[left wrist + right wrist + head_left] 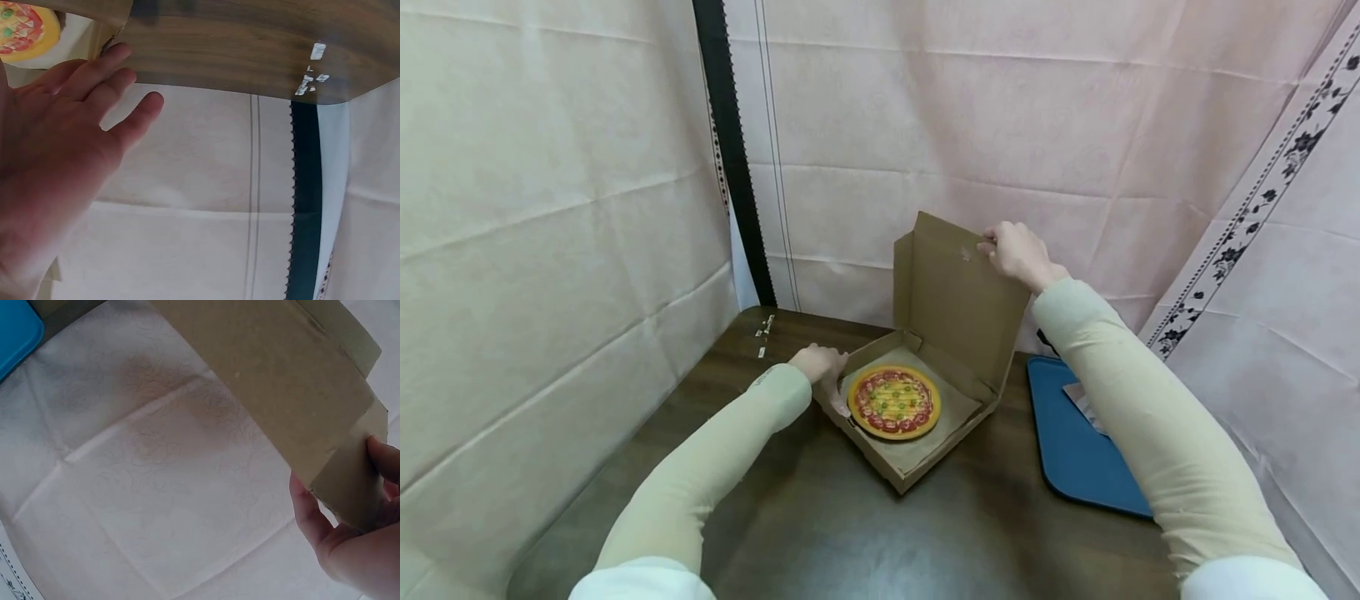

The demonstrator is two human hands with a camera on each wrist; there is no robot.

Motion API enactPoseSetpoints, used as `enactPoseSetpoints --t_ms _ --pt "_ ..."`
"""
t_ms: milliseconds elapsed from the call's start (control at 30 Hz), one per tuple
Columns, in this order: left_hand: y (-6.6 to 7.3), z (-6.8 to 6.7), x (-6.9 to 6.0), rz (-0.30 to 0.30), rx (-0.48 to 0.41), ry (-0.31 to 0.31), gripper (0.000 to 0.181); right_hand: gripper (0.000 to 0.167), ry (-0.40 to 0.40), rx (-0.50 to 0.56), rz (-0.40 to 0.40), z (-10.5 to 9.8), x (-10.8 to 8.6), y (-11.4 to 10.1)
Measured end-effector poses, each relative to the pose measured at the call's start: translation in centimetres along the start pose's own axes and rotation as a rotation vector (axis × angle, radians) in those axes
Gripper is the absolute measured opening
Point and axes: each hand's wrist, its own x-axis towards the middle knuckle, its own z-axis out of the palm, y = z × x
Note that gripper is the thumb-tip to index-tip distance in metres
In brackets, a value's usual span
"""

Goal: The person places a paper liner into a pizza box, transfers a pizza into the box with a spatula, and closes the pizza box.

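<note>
A brown cardboard pizza box (904,482) stands on the table with its lid (962,292) raised. Inside it, on a paper liner, lies a round pizza (895,402) with red and green toppings. My left hand (822,371) is at the box's left side, touching its edge. In the left wrist view its fingers (103,87) look extended and relaxed; the thumb is hidden there. With my right hand (1018,254) I pinch the lid's upper edge, thumb on the flap and fingers behind it, as the right wrist view shows.
On the right, partly behind my right sleeve, lies a blue tray (1075,475) with a pale flat item (1081,402) on it. Small whitish scraps (765,327) mark the table's back left corner. Light cloth curtains (1000,125) hang behind and beside the dark wooden table (850,542).
</note>
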Motion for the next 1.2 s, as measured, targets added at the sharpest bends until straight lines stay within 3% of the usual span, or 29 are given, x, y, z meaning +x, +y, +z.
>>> enactPoseSetpoints --t_ms 367,567,1033,1200 --pt "2.3 0.4 -1.1 0.010 0.196 0.114 0.106 0.025 -0.019 -0.003 0.010 0.5 0.8 -1.0" --pt "3.9 1.1 -1.6 0.001 0.189 0.131 0.108 0.032 -0.048 0.035 -0.005 0.9 0.8 -1.4" --pt "7.4 1.6 -2.5 -0.058 0.169 0.142 0.113 0.029 0.074 0.010 -0.108 2.2 0.8 -1.2" --pt "7.8 1.9 -3.0 -0.071 0.185 0.143 0.107 0.028 0.065 0.056 -0.120 2.8 0.7 -1.4"
